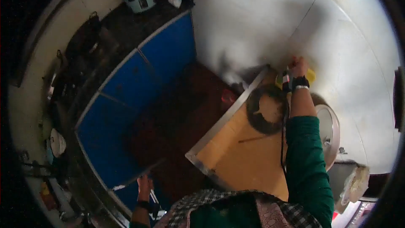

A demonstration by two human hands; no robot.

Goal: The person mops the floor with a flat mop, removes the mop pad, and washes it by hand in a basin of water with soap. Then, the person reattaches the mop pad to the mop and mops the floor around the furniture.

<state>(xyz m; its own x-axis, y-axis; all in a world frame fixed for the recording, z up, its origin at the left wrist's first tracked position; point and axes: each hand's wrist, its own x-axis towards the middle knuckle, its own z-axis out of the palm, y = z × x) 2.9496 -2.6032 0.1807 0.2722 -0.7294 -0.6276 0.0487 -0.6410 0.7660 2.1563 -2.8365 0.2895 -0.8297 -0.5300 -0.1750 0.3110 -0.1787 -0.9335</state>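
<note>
My right hand (298,66) reaches far forward to the back of the wooden-topped table, close to the pale wall. Its fingers look curled, but what they hold is hidden. Just left of the wrist is a small dark object with a pale and red patch (286,80). A yellow container (311,77) shows behind the hand. Low at the left, my left hand (144,184) is dim and blurred, its fingers curled near a thin grey blade-like strip (155,165). Whether the fingers grip this strip is unclear.
A black ring (268,109) and a thin stick (251,139) lie on the metal-edged tabletop (240,160), with a dark cord (283,152) along it. A round lid (329,133) stands at right. Blue cabinets (126,84) carry a dark counter with a light-blue basket (142,1).
</note>
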